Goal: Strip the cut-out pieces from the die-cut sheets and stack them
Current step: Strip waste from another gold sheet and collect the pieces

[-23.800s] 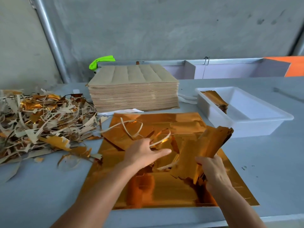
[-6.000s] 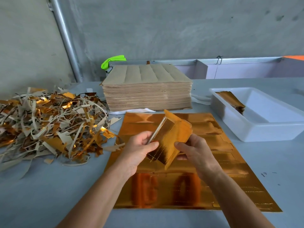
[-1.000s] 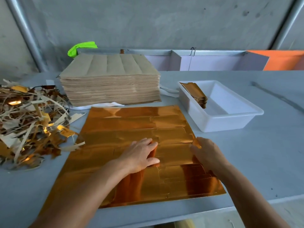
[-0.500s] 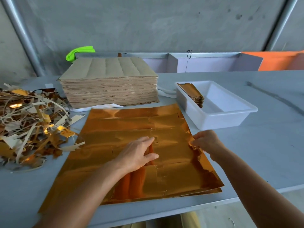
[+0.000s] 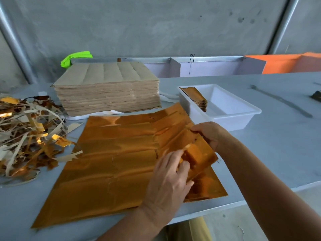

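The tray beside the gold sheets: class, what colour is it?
White. The tray shows best in the head view, with a small stack of gold pieces at its left end.

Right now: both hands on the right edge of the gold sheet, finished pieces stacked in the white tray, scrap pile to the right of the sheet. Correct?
Not quite. The head view shows the scrap pile to the left of the gold sheet, not the right. Otherwise correct: left hand and right hand work its right edge, and finished pieces sit in the white tray.
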### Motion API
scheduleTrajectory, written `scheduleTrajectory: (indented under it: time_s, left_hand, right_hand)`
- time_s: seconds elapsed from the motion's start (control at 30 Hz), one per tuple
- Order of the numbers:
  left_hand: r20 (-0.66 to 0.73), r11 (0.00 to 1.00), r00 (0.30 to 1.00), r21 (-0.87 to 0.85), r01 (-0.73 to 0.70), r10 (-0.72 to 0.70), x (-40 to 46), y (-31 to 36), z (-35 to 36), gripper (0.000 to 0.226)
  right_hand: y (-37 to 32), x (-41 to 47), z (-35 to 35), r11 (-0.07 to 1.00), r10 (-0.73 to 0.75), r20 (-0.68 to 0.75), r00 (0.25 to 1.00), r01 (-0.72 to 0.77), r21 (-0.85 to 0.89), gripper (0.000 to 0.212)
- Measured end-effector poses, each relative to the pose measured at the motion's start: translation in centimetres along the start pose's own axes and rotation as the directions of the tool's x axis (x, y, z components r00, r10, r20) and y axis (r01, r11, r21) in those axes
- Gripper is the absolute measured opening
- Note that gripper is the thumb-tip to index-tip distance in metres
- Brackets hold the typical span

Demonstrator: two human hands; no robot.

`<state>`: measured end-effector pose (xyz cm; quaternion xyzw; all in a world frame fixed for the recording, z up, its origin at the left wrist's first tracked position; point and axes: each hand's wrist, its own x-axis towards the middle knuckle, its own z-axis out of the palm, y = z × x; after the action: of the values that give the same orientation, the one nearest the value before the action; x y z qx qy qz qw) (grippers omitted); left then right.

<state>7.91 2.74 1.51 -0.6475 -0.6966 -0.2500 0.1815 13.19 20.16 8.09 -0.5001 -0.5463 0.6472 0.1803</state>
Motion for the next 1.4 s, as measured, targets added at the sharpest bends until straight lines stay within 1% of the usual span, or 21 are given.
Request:
scheduleTrajectory:
  time_s: [0.03, 0.1, 0.13, 0.2, 0.27, 0.3, 0.37, 0.43, 0.47, 0.6, 0.7, 0.77, 0.9, 1.0, 1.07, 1.13, 1.17, 1.23, 1.27, 1.33, 1.4]
  left_hand:
    - [-0.043, 0.999, 0.999, -0.036, 0.009, -0.010, -0.1, -0.3, 0.1, 0.042]
    - [-0.085, 0.988, 0.995, -0.154, 0.031, -0.044, -0.3, -0.8, 0.1, 0.020]
    - [-0.084, 0.968, 0.992, -0.241, 0.070, -0.093, -0.4, -0.9, -0.1, 0.016]
    - [-0.048, 0.870, 0.961, -0.438, 0.224, -0.272, -0.3, -1.4, -0.8, 0.029]
    - [0.086, 0.655, 0.892, -0.648, 0.389, -0.445, 0.1, -2.0, -1.3, 0.034]
    - [0.165, 0.542, 0.851, -0.707, 0.454, -0.499, 0.2, -2.3, -1.5, 0.036]
    - [0.289, 0.330, 0.776, -0.781, 0.530, -0.561, 0.5, -3.0, -1.4, 0.036]
    - [0.406, 0.112, 0.706, -0.819, 0.563, -0.580, 0.7, -3.3, -1.4, 0.025]
    - [0.443, 0.057, 0.696, -0.820, 0.569, -0.565, 0.8, -3.4, -1.3, 0.023]
    - [0.449, 0.024, 0.692, -0.830, 0.558, -0.565, 1.0, -3.4, -1.3, 0.012]
    - [0.482, -0.020, 0.694, -0.828, 0.560, -0.535, 0.8, -3.1, -1.5, 0.020]
    - [0.506, -0.065, 0.677, -0.823, 0.564, -0.535, 0.6, -3.1, -1.5, 0.024]
    - [0.511, -0.185, 0.574, -0.828, 0.530, -0.640, 0.8, -3.6, -1.4, 0.018]
    - [0.500, -0.200, 0.551, -0.834, 0.514, -0.668, 0.9, -3.8, -1.4, 0.022]
    - [0.496, -0.194, 0.552, -0.835, 0.515, -0.670, 0.9, -3.9, -1.3, 0.022]
    - [0.488, -0.171, 0.567, -0.837, 0.520, -0.664, 0.9, -3.9, -1.2, 0.025]
    - [0.481, -0.148, 0.587, -0.839, 0.523, -0.651, 0.8, -3.8, -1.1, 0.026]
    - [0.470, -0.097, 0.643, -0.845, 0.526, -0.605, 0.7, -3.4, -1.1, 0.023]
    - [0.471, -0.076, 0.668, -0.845, 0.530, -0.576, 0.7, -3.1, -1.1, 0.022]
    - [0.487, -0.055, 0.697, -0.837, 0.544, -0.527, 0.6, -2.7, -0.9, 0.023]
    - [0.510, -0.103, 0.691, -0.836, 0.539, -0.512, 0.7, -2.5, -1.0, 0.021]
  right_hand:
    - [0.3, -0.1, 0.0, 0.999, -0.005, 0.001, 1.000, 0.005, 0.038, 0.010]
    - [0.9, -0.2, 0.0, 0.993, -0.049, 0.033, 0.998, 0.045, 0.111, 0.014]
    - [1.4, -0.3, 0.1, 0.985, -0.076, 0.074, 0.994, 0.063, 0.161, 0.018]
    - [2.4, -0.6, 0.0, 0.952, -0.118, 0.164, 0.979, 0.065, 0.298, 0.026]
    - [3.2, -1.3, 0.0, 0.934, -0.137, 0.205, 0.969, 0.057, 0.353, 0.036]
    - [3.6, -1.8, 0.1, 0.936, -0.147, 0.219, 0.965, 0.064, 0.347, 0.041]
    - [4.3, -2.9, 0.4, 0.944, -0.174, 0.228, 0.958, 0.096, 0.317, 0.052]
    - [5.0, -3.9, 1.0, 0.947, -0.224, 0.209, 0.952, 0.162, 0.278, 0.056]
    - [5.5, -4.4, 1.3, 0.946, -0.261, 0.198, 0.945, 0.209, 0.248, 0.056]
    - [7.3, -6.6, 3.2, 0.909, -0.408, 0.113, 0.906, 0.391, 0.146, 0.073]
    - [8.0, -7.1, 4.0, 0.880, -0.472, 0.053, 0.880, 0.467, 0.085, 0.079]
    - [8.2, -6.9, 4.2, 0.872, -0.490, -0.006, 0.872, 0.490, 0.004, 0.080]
    - [8.9, -5.6, 4.8, 0.866, -0.499, -0.149, 0.854, 0.485, -0.120, 0.050]
    - [9.3, -4.8, 4.9, 0.865, -0.502, -0.181, 0.846, 0.492, -0.096, 0.032]
    - [9.4, -4.7, 4.9, 0.869, -0.494, -0.174, 0.852, 0.490, -0.065, 0.028]
    - [9.4, -4.8, 4.9, 0.866, -0.499, -0.169, 0.850, 0.495, -0.070, 0.035]
    - [9.4, -4.9, 5.0, 0.860, -0.510, -0.156, 0.846, 0.505, -0.075, 0.044]
    - [9.5, -5.5, 5.4, 0.837, -0.548, -0.096, 0.831, 0.545, -0.053, 0.071]
    - [9.5, -5.7, 5.6, 0.824, -0.567, -0.060, 0.821, 0.566, -0.032, 0.080]
    - [9.8, -5.8, 5.9, 0.793, -0.609, -0.035, 0.793, 0.607, -0.051, 0.072]
    - [10.1, -5.4, 6.1, 0.805, -0.594, -0.069, 0.802, 0.592, -0.043, 0.048]
